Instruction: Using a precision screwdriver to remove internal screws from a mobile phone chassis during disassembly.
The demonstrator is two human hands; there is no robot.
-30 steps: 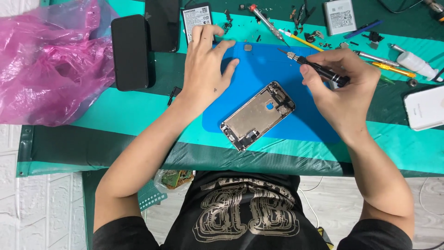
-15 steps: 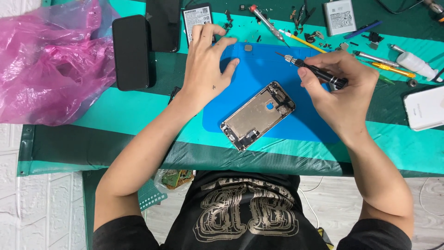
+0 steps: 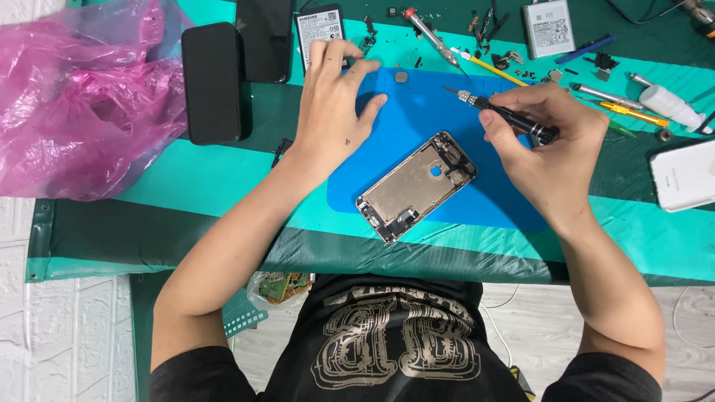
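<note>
An opened phone chassis (image 3: 417, 186) lies tilted on a blue work mat (image 3: 417, 112), its bare metal inside facing up. My right hand (image 3: 547, 145) is closed around a black precision screwdriver (image 3: 506, 117), whose tip points left above the mat, clear of the chassis. My left hand (image 3: 334, 104) rests on the mat's upper left corner, fingers reaching toward a small dark part at the mat's top edge beside a phone battery (image 3: 319, 28). Whether the fingertips pinch anything is hidden.
A pink plastic bag (image 3: 82, 97) fills the left. Two black phones (image 3: 212, 82) lie beside it. Loose screwdrivers, tweezers and small parts (image 3: 491, 37) litter the back edge, with a second battery (image 3: 547, 28). A white phone (image 3: 685, 175) sits at the right edge.
The screwdriver in my right hand has shifted slightly up and left. My left hand stays at the mat's corner.
</note>
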